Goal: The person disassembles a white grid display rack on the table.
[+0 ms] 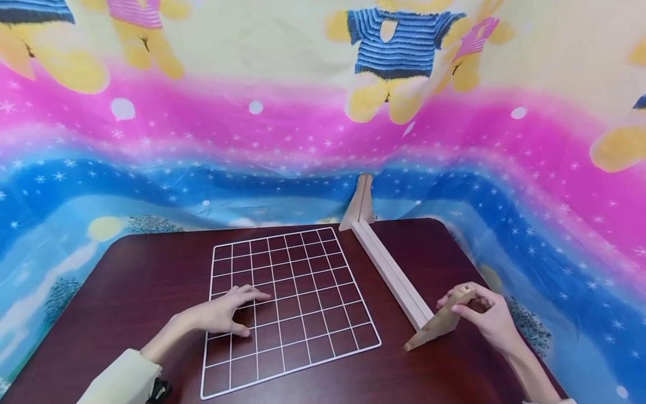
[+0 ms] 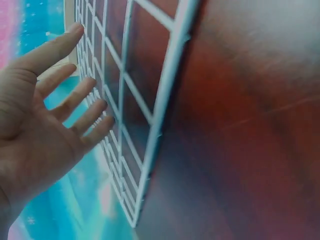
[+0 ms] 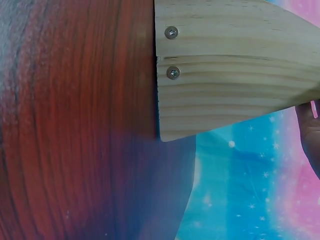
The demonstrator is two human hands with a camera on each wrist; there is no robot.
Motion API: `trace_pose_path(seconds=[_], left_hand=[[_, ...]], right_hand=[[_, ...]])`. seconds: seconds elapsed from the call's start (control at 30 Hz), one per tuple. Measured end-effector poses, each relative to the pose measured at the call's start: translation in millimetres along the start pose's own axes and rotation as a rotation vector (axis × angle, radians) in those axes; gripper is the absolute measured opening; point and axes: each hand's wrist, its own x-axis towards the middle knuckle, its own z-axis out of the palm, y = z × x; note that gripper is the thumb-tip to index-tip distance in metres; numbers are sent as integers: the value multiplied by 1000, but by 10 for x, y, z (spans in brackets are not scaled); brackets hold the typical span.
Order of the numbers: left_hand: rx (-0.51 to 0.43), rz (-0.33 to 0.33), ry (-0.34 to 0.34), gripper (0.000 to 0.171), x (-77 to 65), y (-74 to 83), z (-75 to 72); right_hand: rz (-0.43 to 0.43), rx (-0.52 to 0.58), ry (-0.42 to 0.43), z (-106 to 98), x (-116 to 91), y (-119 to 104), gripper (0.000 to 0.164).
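Note:
A white wire grid panel lies flat on the table. My left hand is over its left part, thumb and fingers spread and holding nothing; the left wrist view shows the hand beside the grid's wires. To the right is a wooden stand: a pale grooved beam joins two tapered end pieces. With thumb and fingers, my right hand pinches the upper part of the near end piece. Two screws show in that piece's face. The far end piece stands upright with a groove down its inner side.
The dark red-brown table has rounded far corners. Behind and around it hangs a colourful printed cloth, close to the table's edges. A dark band is at my left wrist, by the pale sleeve.

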Motion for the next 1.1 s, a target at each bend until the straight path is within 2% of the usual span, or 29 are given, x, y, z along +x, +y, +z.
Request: trace_pose_path(seconds=[0.1,0.33,0.73,1.1], left_hand=[[-23,5,-33,69,-17,14,52],[17,20,-16,76,52,33,106],[76,-33,-11,87,58,24,187],[114,-64,-32,87,143,8,132]], right_hand=[[-6,5,6,10,0,-3,30],[-11,14,13,-9,2,-19,32],[28,-51,-28,42,-51,-12,32],[3,-38,-6,59,-2,-13,31]])
